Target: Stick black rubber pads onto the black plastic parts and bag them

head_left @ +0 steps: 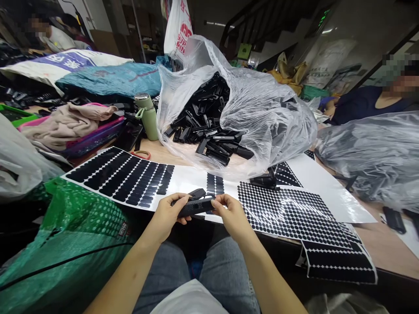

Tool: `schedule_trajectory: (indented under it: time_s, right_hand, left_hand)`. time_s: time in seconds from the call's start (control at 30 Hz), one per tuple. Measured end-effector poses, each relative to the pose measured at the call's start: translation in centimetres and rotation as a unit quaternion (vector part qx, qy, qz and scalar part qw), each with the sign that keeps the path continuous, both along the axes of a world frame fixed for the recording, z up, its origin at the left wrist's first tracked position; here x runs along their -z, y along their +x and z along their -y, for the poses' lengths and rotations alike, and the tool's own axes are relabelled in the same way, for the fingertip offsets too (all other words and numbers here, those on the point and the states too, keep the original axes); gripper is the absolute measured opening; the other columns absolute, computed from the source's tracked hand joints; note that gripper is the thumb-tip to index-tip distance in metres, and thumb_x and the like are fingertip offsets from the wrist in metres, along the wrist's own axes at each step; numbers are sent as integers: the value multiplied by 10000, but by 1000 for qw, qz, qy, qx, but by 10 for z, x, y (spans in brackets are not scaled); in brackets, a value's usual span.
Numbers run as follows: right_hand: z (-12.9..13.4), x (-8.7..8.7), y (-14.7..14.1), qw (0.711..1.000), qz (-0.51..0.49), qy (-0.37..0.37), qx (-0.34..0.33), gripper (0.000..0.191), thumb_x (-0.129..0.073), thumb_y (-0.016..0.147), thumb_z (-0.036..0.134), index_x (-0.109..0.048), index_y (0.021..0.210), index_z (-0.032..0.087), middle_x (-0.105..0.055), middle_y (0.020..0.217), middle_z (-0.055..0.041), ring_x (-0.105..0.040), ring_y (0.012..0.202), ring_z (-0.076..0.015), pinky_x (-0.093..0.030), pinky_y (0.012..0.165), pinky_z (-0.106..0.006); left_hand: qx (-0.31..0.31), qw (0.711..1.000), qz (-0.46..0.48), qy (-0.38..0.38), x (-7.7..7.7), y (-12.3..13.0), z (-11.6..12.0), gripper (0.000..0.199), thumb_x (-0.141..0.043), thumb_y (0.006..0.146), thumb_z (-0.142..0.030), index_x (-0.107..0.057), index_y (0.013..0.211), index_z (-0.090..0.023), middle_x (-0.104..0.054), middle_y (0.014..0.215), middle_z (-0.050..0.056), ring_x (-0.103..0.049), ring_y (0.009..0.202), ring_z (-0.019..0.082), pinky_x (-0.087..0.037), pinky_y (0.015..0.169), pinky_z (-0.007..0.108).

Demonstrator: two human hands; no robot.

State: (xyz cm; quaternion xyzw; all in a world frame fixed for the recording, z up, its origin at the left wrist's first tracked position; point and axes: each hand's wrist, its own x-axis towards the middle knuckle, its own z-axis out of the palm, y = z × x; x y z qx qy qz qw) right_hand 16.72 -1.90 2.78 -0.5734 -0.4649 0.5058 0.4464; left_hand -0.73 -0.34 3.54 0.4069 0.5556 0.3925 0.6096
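White cloth [193, 301], bottom centre | left fingers [181, 204] + right fingers [218, 207] closed on black piece [199, 206] ends, probably for steadiness | patch sheet [190, 181] just beyond, easy reach

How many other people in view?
3: a person in white at upper left, a second person just beyond, and a person in a dark top at right, beyond a plastic bag. Others may be hidden.
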Motion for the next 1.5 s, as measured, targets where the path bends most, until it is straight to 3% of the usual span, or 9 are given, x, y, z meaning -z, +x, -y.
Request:
schedule_trajectory:
  time_s: [0.3, 0.43, 0.6, 0.77, 0.93, 1.1, 1.23, 1.4, 1.5]
  right_hand:
    - [2, 9, -8, 992, 60, 75, 78, 273, -574, 724, 387, -468, 901, 208, -557, 856, -18, -534, 715, -133, -460, 669, -294]
    - [1, 17, -9, 997, -13, 76, -8, 350, -614, 699, 353, -459, 987, 228, -555, 902, -10, -537, 756, -124, -456, 671, -270]
    - [-7, 25, -8, 992, -115, 32, -32, 311, -653, 660, 338, -491, 887, 200, -494, 756, 27, -501, 636, -92, -460, 595, -245]
    - [-31, 31, 5, 999, -38, -1, 10, 353, -573, 707, 421, -484, 961, 194, -545, 837, -15, -546, 698, -124, -471, 629, -280]
    - [-16, 36, 52, 956, 291, -7, 24, 160, -501, 758, 320, -556, 812, 180, -573, 824, -44, -535, 765, -169, -423, 696, -311]
    - [22, 47, 66, 912, 404, -3, -71, 75, -482, 762, 191, -550, 733, 182, -540, 799, -46, -512, 772, -170, -387, 718, -295]
    - [28, 41, 59, 911, 403, 11, -84, 100, -466, 774, 173, -514, 686, 186, -520, 768, -43, -490, 768, -178, -373, 703, -300]
    - [22, 3, 40, 972, 224, 40, -61, 148, -419, 830, 302, -507, 761, 205, -526, 784, -11, -485, 701, -144, -383, 643, -274]
    - [17, -14, 16, 979, 173, 91, -50, 122, -430, 819, 266, -496, 740, 202, -516, 840, -14, -488, 755, -138, -392, 695, -272]
  left_hand:
    - [-3, 1000, -1, 31, 1, -1, 2, 372, -606, 682, -428, -620, 886, -116, -601, 575, 29, -554, 439, 133, -410, 379, 214]
    - [11, 997, -38, 72, 9, -9, -1, 358, -618, 671, -432, -644, 880, -143, -651, 769, 60, -614, 617, 175, -480, 500, 251]
    - [-113, 973, -76, 185, 30, -26, -17, 381, -589, 713, -396, -598, 1003, -150, -636, 829, 50, -612, 768, 181, -476, 745, 295]
    - [-184, 950, -107, 229, 36, -44, -33, 573, -582, 710, -349, -417, 1237, -194, -599, 882, 50, -594, 716, 154, -486, 673, 278]
    - [-101, 972, -122, 176, 30, -43, -33, 763, -657, 626, -321, -308, 1300, -252, -545, 1060, 73, -582, 678, 132, -476, 587, 256]
    - [13, 997, 15, 76, 18, -17, -25, 399, -581, 700, -385, -569, 999, -122, -585, 624, 23, -543, 559, 126, -372, 471, 202]
    - [72, 992, 102, -2, 12, -1, -19, 304, -554, 717, -367, -612, 853, -101, -565, 574, 24, -518, 461, 116, -290, 391, 204]
    - [129, 987, 86, -29, 11, 10, -11, 276, -486, 747, -335, -618, 743, -93, -572, 548, 41, -486, 381, 102, -197, 347, 197]
    - [142, 987, 74, -33, 9, 16, -5, 279, -468, 752, -331, -593, 663, -98, -583, 550, 47, -482, 357, 94, -181, 342, 191]
